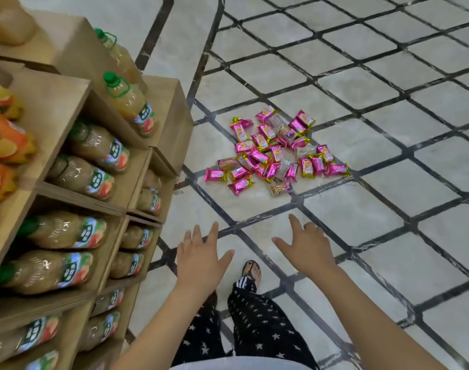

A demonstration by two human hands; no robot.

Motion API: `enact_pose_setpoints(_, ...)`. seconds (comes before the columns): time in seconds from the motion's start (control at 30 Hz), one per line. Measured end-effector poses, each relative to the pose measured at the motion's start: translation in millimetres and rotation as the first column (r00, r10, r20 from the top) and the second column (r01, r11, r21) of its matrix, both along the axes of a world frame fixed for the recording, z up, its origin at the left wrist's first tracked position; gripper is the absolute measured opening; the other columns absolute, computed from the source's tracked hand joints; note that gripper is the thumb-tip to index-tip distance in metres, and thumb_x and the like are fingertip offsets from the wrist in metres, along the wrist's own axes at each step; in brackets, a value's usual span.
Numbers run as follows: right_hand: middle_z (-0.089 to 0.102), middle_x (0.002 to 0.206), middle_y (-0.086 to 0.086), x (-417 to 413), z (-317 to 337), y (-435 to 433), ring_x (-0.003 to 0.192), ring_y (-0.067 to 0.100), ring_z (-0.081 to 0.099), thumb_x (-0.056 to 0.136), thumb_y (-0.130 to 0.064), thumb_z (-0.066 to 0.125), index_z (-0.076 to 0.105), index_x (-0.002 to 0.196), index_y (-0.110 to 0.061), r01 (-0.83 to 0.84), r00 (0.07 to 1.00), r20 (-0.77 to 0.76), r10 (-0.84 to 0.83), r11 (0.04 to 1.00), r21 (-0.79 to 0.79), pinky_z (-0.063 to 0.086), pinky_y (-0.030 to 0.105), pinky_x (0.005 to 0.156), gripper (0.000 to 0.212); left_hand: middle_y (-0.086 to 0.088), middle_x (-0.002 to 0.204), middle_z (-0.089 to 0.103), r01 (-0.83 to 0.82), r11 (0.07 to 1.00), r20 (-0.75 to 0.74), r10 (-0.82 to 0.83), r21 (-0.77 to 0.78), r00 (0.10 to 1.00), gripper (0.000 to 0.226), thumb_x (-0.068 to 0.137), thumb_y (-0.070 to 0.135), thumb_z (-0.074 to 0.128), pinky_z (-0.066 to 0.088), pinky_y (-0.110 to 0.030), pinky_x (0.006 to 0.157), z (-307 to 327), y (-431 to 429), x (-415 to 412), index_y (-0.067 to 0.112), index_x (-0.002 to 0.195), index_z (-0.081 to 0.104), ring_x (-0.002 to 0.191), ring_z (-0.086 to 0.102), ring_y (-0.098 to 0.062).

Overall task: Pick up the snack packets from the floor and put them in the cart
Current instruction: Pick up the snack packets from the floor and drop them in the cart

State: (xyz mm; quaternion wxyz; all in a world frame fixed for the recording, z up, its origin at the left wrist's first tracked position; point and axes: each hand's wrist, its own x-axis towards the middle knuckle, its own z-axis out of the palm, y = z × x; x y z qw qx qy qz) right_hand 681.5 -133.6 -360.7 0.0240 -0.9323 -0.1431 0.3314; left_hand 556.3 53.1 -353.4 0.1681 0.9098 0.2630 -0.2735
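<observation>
Snack packets in shiny pink and gold foil (274, 153) lay heaped on the pale marble floor (361, 222), ahead of both empty hands. The right hand (309, 245) was slightly nearer than the left hand (200, 259); both had fingers spread apart.

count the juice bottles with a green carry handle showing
2: the nearer bottle stands among the cardboard boxes; the farther bottle stands just behind it. The lying bottles may hide handles.
</observation>
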Motion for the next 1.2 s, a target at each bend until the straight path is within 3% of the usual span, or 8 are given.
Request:
enact_pose_setpoints(0.43, 0.041, 0.14, 0.015, 80.9, -83.5, 58.6, 0.126, 0.032, 0.04, 0.094, -0.064, 0.036, 0.013, 0.154, -0.024, -0.002, 0.996, -0.085, -0.008, 0.992, -0.127, 0.039, 0.038, 0.097, 0.076, -0.018, 0.162, 0.003, 0.021, 0.999, -0.093, -0.023, -0.027, 0.995, 0.077, 0.095, 0.065, 0.033, 0.013, -0.045, 0.12, -95.6, 80.4, 88.5, 0.031, 0.156, 0.0, 0.149, 0.007, -0.035)
enact_pose_setpoints(0.57, 0.039, 0.144, 0.014, 122.1, -160.0, 88.9, 0.128, 0.033, 0.038, 0.095, -0.062, 0.036, 0.015, 0.154, -0.023, -0.128, 0.99, -0.075, 0.118, 0.982, -0.142, 0.037, 0.04, 0.099, 0.075, -0.018, 0.162, -0.001, 0.095, 0.995, -0.092, -0.097, -0.022, 0.991, 0.076, 0.096, 0.065, 0.029, 0.009, -0.046, 0.121, -178.8, 111.0, 130.2, 0.031, 0.155, -0.006, 0.149, 0.002, -0.035)
enact_pose_setpoints(0.73, 0.031, 0.15, 0.015, 177.8, -329.3, 132.8, 0.134, 0.035, 0.032, 0.094, -0.058, 0.042, 0.012, 0.154, -0.023, -0.303, 0.952, -0.074, 0.297, 0.949, -0.083, 0.031, 0.044, 0.106, 0.076, -0.019, 0.162, 0.002, 0.163, 0.986, -0.063, -0.16, 0.044, 0.985, 0.079, 0.095, 0.065, 0.034, 0.009, -0.047, 0.12, -345.6, 154.1, 178.3, 0.033, 0.155, -0.006, 0.149, 0.003, -0.037)
enact_pose_setpoints(0.87, 0.019, 0.157, 0.013, 226.8, -477.8, 163.5, 0.141, 0.036, 0.022, 0.094, -0.058, 0.046, 0.004, 0.155, -0.026, -0.501, 0.865, -0.013, 0.502, 0.86, -0.093, 0.025, 0.048, 0.111, 0.081, -0.022, 0.16, 0.008, 0.236, 0.965, 0.032, -0.242, 0.115, 0.97, 0.081, 0.092, 0.067, 0.035, 0.012, -0.05, 0.119, -498.1, 193.2, 222.9, 0.034, 0.155, -0.003, 0.148, 0.005, -0.04)
enact_pose_setpoints(0.97, 0.014, 0.16, 0.011, 260.8, -569.4, 179.9, 0.145, 0.034, 0.015, 0.093, -0.057, 0.048, 0.002, 0.155, -0.029, -0.609, 0.787, 0.075, 0.613, 0.79, -0.071, 0.023, 0.047, 0.115, 0.083, -0.019, 0.162, 0.0, 0.292, 0.94, 0.071, -0.308, 0.177, 0.949, 0.083, 0.09, 0.069, 0.036, 0.007, -0.049, 0.12, -598.6, 220.3, 256.8, 0.038, 0.153, -0.008, 0.149, -0.001, -0.038)
enact_pose_setpoints(1.07, 0.008, 0.162, 0.01, 291.1, -645.8, 188.3, 0.148, 0.032, 0.009, 0.093, -0.055, 0.05, -0.004, 0.154, -0.035, -0.727, 0.669, 0.129, 0.732, 0.681, -0.088, 0.015, 0.047, 0.117, 0.084, -0.026, 0.159, 0.011, 0.378, 0.9, 0.176, -0.417, 0.22, 0.892, 0.09, 0.086, 0.064, 0.055, 0.013, -0.054, 0.119, -676.7, 248.3, 288.5, 0.039, 0.151, -0.002, 0.148, 0.008, -0.042)
enact_pose_setpoints(1.13, 0.014, 0.161, 0.011, 307.0, -683.9, 190.1, 0.147, 0.033, 0.016, 0.091, -0.054, 0.055, -0.003, 0.154, -0.036, -0.797, 0.579, 0.144, 0.803, 0.594, -0.109, 0.017, 0.048, 0.116, 0.088, -0.034, 0.146, 0.036, 0.478, 0.831, 0.238, -0.544, 0.284, 0.805, 0.098, 0.075, 0.057, 0.072, 0.029, -0.058, 0.11, -714.1, 267.5, 306.9, 0.035, 0.153, 0.017, 0.137, 0.032, -0.05)
enact_pose_setpoints(1.2, 0.041, 0.148, 0.014, 320.2, -713.9, 189.5, 0.132, 0.036, 0.042, 0.08, -0.052, 0.069, 0.014, 0.154, -0.035, -0.857, 0.475, 0.228, 0.85, 0.506, -0.099, 0.034, 0.048, 0.106, 0.094, -0.032, 0.134, 0.048, 0.549, 0.776, 0.306, -0.628, 0.311, 0.715, 0.091, 0.072, 0.056, 0.075, 0.038, -0.058, 0.102, -740.1, 286.6, 324.5, 0.035, 0.148, 0.03, 0.124, 0.046, -0.05)
